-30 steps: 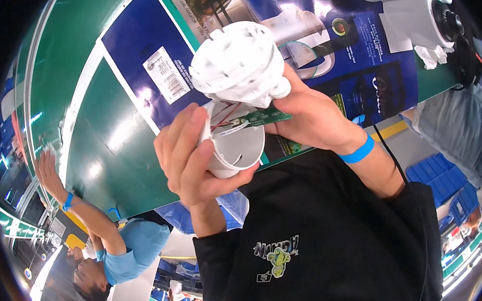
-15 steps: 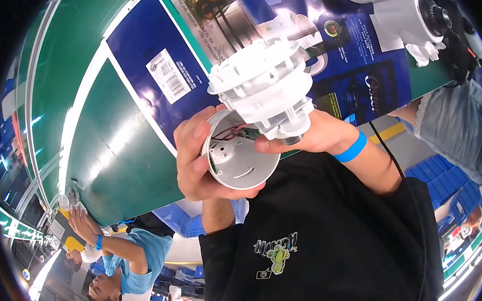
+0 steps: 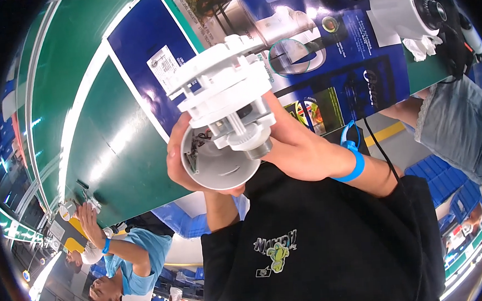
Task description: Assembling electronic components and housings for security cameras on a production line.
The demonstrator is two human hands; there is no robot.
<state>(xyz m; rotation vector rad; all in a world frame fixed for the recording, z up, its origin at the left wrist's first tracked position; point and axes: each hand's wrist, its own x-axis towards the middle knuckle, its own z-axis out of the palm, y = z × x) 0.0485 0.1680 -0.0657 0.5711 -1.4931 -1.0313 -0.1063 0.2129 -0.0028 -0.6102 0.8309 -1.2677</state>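
My left hand (image 3: 176, 161) is wrapped round a light grey cylindrical housing (image 3: 220, 171), whose round mouth faces up. Thin dark wires show inside it against the wall. In my right hand (image 3: 296, 153), which wears a blue wristband, is a white plastic motor assembly (image 3: 229, 96) with stacked round plates, posts and a small metal end piece. The assembly stands tilted above the housing's mouth and covers part of it. Whether the two parts touch, I cannot tell. The right fingers are largely hidden behind the assembly.
A blue printed cardboard sheet (image 3: 353, 96) lies on the green table (image 3: 106, 153). White machines with dark round parts (image 3: 428, 9) and crumpled white paper (image 3: 422, 48) are at the far right. On the left, a co-worker in a blue shirt (image 3: 137, 253) handles something at the table.
The motor assembly has moved left and lower, over the housing's mouth, with my right hand following. The housing has shifted slightly left. The co-worker's hands have shifted a little.
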